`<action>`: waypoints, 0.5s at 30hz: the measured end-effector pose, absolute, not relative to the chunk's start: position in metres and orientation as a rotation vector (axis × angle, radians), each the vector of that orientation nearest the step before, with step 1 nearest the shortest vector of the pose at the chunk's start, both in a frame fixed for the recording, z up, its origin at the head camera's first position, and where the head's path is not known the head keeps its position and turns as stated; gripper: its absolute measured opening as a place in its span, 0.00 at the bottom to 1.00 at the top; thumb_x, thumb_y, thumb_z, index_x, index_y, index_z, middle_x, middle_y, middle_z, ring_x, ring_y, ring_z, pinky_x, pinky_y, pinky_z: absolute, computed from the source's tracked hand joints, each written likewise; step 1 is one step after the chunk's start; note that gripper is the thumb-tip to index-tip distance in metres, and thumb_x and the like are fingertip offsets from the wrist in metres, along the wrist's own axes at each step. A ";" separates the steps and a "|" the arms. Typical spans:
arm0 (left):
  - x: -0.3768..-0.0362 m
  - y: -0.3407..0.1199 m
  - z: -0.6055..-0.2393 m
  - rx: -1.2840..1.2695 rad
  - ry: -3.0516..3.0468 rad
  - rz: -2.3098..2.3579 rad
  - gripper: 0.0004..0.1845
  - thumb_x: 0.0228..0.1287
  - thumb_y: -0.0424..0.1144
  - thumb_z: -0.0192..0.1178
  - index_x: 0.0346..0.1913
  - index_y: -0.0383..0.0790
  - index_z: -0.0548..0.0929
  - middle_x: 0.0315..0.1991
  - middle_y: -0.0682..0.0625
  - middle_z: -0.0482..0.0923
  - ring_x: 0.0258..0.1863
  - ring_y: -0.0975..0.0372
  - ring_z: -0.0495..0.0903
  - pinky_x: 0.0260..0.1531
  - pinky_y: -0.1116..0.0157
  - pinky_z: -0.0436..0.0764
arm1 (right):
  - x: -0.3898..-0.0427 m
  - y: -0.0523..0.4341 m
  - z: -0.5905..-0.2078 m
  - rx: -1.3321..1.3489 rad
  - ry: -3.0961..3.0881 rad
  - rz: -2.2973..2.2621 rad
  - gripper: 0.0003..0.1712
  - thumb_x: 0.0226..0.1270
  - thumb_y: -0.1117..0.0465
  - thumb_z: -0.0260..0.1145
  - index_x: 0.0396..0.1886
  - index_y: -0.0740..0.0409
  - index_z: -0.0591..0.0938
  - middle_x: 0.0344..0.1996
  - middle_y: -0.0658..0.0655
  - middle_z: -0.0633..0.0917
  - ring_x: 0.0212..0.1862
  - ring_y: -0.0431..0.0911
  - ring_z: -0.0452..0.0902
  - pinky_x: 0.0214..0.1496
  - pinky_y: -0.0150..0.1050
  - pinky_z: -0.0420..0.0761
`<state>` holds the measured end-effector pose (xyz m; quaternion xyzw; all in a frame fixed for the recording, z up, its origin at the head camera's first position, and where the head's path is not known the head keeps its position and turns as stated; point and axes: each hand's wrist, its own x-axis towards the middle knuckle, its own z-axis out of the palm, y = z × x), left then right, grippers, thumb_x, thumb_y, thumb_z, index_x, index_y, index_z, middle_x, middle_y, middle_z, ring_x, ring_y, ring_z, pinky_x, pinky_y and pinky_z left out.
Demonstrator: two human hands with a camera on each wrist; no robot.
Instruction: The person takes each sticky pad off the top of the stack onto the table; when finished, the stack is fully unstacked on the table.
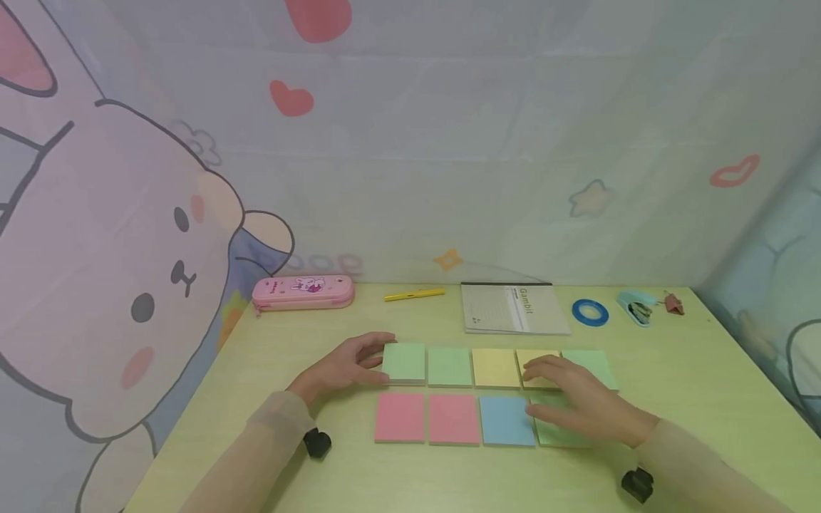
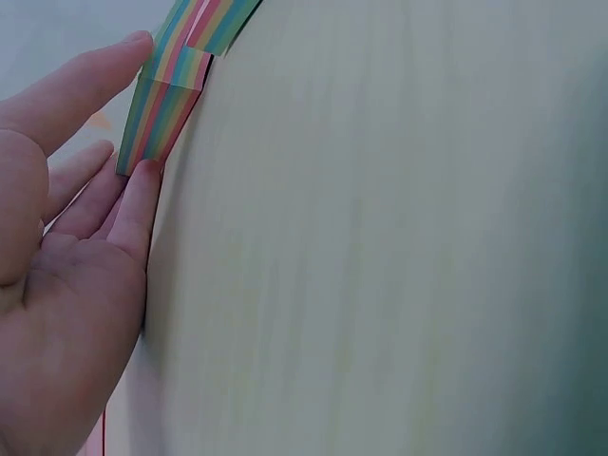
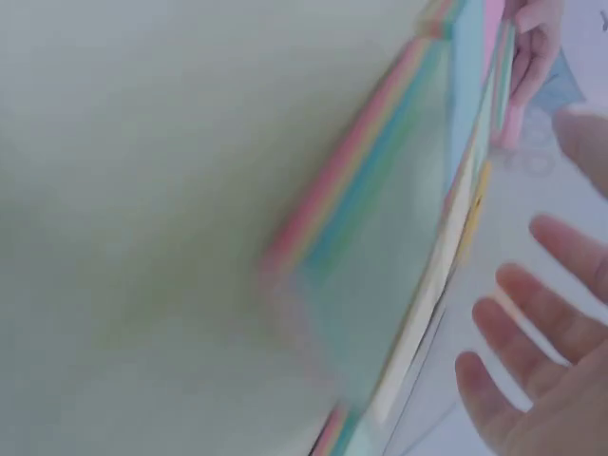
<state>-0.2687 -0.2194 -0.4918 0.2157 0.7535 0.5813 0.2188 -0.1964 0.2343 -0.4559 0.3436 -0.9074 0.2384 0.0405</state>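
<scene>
Two rows of square sticky note pads lie on the table. At the left end of the far row is a green pad (image 1: 404, 362), with striped edges of several colours in the left wrist view. My left hand (image 1: 346, 367) is beside it, fingers fairly straight, fingertips and thumb at its left side. My right hand (image 1: 586, 399) hovers with spread fingers over the right part of the rows, partly hiding a yellow pad (image 1: 535, 356) and a near green pad (image 1: 564, 436). In the right wrist view its fingers (image 3: 532, 323) stand apart from the pads and hold nothing.
Pink pads (image 1: 399, 419) and a blue pad (image 1: 507, 422) share the near row. Behind lie a pink pencil case (image 1: 304, 293), a yellow pen (image 1: 414, 294), a notebook (image 1: 513, 310), a blue tape roll (image 1: 590, 313), a small light-blue item (image 1: 638, 310) and a red clip (image 1: 673, 304).
</scene>
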 end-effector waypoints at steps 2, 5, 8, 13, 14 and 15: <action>-0.268 -0.220 -0.491 0.587 2.080 1.613 0.46 0.63 0.30 0.74 0.81 0.36 0.62 0.82 0.41 0.59 0.80 0.45 0.60 0.76 0.59 0.68 | -0.204 0.217 -0.453 1.072 -2.759 0.770 0.23 0.72 0.49 0.73 0.59 0.56 0.83 0.62 0.55 0.83 0.65 0.53 0.78 0.64 0.59 0.82; -0.268 -0.221 -0.489 0.573 2.070 1.621 0.47 0.61 0.29 0.75 0.81 0.35 0.62 0.82 0.40 0.59 0.80 0.44 0.59 0.76 0.58 0.69 | -0.217 0.186 -0.448 1.116 -2.746 0.827 0.25 0.71 0.51 0.74 0.60 0.59 0.82 0.61 0.55 0.83 0.65 0.53 0.78 0.66 0.57 0.81; -0.268 -0.221 -0.489 0.544 2.060 1.636 0.48 0.59 0.27 0.76 0.81 0.35 0.62 0.81 0.39 0.59 0.80 0.43 0.60 0.75 0.58 0.71 | -0.232 0.151 -0.444 1.186 -2.746 0.860 0.28 0.69 0.52 0.75 0.62 0.62 0.81 0.61 0.55 0.83 0.66 0.54 0.77 0.68 0.56 0.79; -0.268 -0.221 -0.491 0.541 2.039 1.649 0.48 0.59 0.25 0.76 0.81 0.37 0.63 0.81 0.41 0.60 0.80 0.44 0.61 0.74 0.59 0.72 | -0.249 0.098 -0.442 1.255 -2.803 0.865 0.34 0.68 0.52 0.76 0.68 0.64 0.77 0.65 0.58 0.81 0.70 0.56 0.74 0.74 0.55 0.75; -0.268 -0.221 -0.491 0.551 2.034 1.649 0.48 0.59 0.25 0.75 0.81 0.37 0.62 0.81 0.41 0.60 0.80 0.44 0.61 0.74 0.60 0.72 | -0.251 0.089 -0.442 1.256 -2.821 0.866 0.35 0.68 0.52 0.77 0.69 0.64 0.76 0.66 0.59 0.80 0.70 0.55 0.74 0.74 0.54 0.74; -0.268 -0.221 -0.491 0.558 2.030 1.650 0.49 0.59 0.25 0.75 0.81 0.37 0.62 0.81 0.41 0.60 0.80 0.44 0.61 0.74 0.60 0.72 | -0.253 0.082 -0.442 1.260 -2.840 0.862 0.36 0.68 0.52 0.77 0.70 0.63 0.75 0.66 0.59 0.80 0.70 0.54 0.73 0.75 0.52 0.74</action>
